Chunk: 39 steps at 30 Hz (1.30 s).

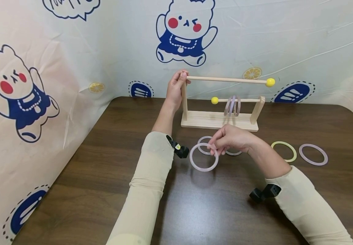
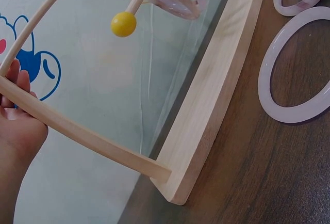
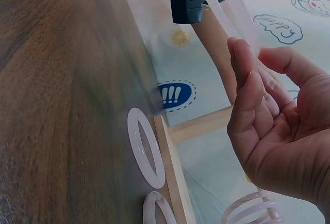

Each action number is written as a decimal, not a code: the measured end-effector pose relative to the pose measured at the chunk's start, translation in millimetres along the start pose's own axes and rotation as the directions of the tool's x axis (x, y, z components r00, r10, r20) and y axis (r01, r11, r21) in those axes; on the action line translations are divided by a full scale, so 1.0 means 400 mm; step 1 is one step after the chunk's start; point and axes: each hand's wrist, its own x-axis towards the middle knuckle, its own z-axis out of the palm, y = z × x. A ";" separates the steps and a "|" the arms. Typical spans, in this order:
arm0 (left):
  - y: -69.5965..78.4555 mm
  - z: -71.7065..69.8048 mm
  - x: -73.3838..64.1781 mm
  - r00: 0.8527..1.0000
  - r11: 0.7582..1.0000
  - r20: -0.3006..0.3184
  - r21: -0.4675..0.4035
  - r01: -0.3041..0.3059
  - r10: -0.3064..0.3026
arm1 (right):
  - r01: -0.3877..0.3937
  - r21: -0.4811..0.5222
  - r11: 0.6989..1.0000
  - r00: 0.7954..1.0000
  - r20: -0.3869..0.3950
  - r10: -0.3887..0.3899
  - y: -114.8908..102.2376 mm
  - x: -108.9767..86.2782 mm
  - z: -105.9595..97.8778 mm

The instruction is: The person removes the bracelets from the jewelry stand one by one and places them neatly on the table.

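Note:
My left hand (image 1: 174,90) grips the top of the tall post of a wooden bangle stand (image 1: 202,119), by the end of its upper rod (image 1: 225,79). Fingers curl behind that post in the left wrist view. Between thumb and fingertips, my right hand (image 1: 233,139) pinches a pale pink bangle (image 1: 203,169), raised in front of the stand. Several bangles (image 1: 232,105) hang on the lower rod (image 1: 250,100). Two more lie flat behind the right hand: a pale bangle (image 1: 205,137) and another bangle (image 1: 234,154), partly hidden by the hand.
A yellow-green bangle (image 1: 294,153) and a light purple bangle (image 1: 326,159) lie at the right, the first partly behind my right forearm. Yellow balls cap both rods, including the upper ball (image 1: 270,82). A printed cloth (image 1: 127,41) hangs behind the dark wooden table (image 1: 97,190).

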 end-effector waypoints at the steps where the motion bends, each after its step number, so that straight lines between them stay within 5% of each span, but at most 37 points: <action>1: 0.000 0.000 -0.001 1.000 1.000 0.000 -0.001 0.000 0.000 | 0.001 -0.009 1.000 1.000 0.008 0.000 0.000 0.000 0.001; 27: 0.002 0.000 -0.001 1.000 1.000 -0.001 -0.004 0.003 -0.003 | -0.045 -0.184 0.982 0.989 0.130 0.070 0.031 0.014 0.039; 39: -0.002 -0.001 0.003 1.000 1.000 -0.004 0.008 0.019 -0.018 | -0.077 -0.243 0.967 0.987 0.120 0.109 0.048 0.026 0.048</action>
